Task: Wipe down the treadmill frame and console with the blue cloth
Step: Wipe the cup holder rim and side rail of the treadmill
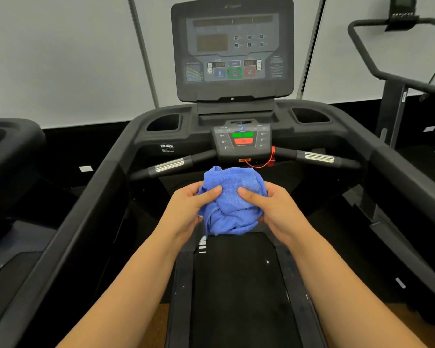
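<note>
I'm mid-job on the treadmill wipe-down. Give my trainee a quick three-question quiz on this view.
1. True or false: the blue cloth touches the console.
2. Which grips the cloth, the left hand or the right hand? A left only, B right only, C both.
3. Fill in: the cord beside the lower control panel is ___.
Key: 1 false; 2 C; 3 red.

Pale wall panels (60, 59) up ahead, black band (73, 139) along their foot, one gym machine (10, 141) left, a second machine (392, 96) right.
</note>
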`<state>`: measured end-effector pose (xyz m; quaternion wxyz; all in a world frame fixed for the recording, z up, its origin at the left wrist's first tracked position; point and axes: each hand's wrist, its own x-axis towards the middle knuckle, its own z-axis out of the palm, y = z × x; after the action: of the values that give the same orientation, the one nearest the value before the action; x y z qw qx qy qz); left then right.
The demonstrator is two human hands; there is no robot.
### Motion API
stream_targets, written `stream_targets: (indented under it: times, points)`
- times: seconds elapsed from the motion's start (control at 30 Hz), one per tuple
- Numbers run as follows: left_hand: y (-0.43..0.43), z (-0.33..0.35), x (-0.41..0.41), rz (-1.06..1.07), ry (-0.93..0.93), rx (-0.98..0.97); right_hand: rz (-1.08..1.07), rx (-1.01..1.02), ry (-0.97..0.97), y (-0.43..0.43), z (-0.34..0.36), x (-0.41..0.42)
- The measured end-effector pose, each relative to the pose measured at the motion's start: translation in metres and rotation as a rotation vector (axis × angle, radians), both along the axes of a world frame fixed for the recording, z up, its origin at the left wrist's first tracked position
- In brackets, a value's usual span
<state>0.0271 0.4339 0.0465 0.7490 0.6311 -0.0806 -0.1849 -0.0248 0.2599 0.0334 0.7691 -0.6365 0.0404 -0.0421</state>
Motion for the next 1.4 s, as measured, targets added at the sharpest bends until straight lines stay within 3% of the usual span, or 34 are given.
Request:
stream_targets:
  times: [0.43,0.73,1.17,1.4]
  points:
    - [-0.044,0.023,0.067,-0.158,-0.04,-0.092,-0.219,-0.104,-0.106,-0.029,0.026,0.041]
    - [-0.114,0.036,0.126,-0.415,-0.177,-0.083,-0.532,-0.289,-0.124,-0.07,0.051,0.05]
    - [-0.249,0.019,0.08,-0.831,-0.135,-0.079,-0.973,-0.311,-0.001,-0.14,0.038,-0.034]
    - [-0.308,0.012,0.044,-0.826,-0.174,-0.069,-1.04,-0.254,0.012,-0.189,0.029,-0.069]
